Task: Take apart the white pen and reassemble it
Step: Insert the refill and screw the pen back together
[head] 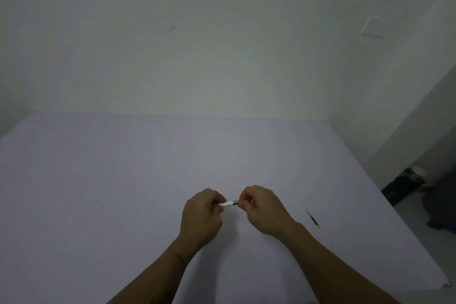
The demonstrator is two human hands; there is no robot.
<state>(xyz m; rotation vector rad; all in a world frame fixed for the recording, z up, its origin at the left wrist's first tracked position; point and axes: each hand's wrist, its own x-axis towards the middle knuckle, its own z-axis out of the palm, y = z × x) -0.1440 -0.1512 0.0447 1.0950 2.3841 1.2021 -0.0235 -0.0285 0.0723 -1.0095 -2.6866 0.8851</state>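
Note:
A short stretch of the white pen (229, 203) shows between my two hands, just above the table. Its right end has a dark band. My left hand (201, 215) is closed around the pen's left part, and my right hand (262, 207) pinches the right end. The rest of the pen is hidden inside my fists. The pen's thin dark refill (313, 219), with a yellow end, lies loose on the table to the right of my right wrist.
The pale table (123, 192) runs to a white wall at the back. Its right edge slants down at the right, with dark objects (404, 185) on the floor beyond it.

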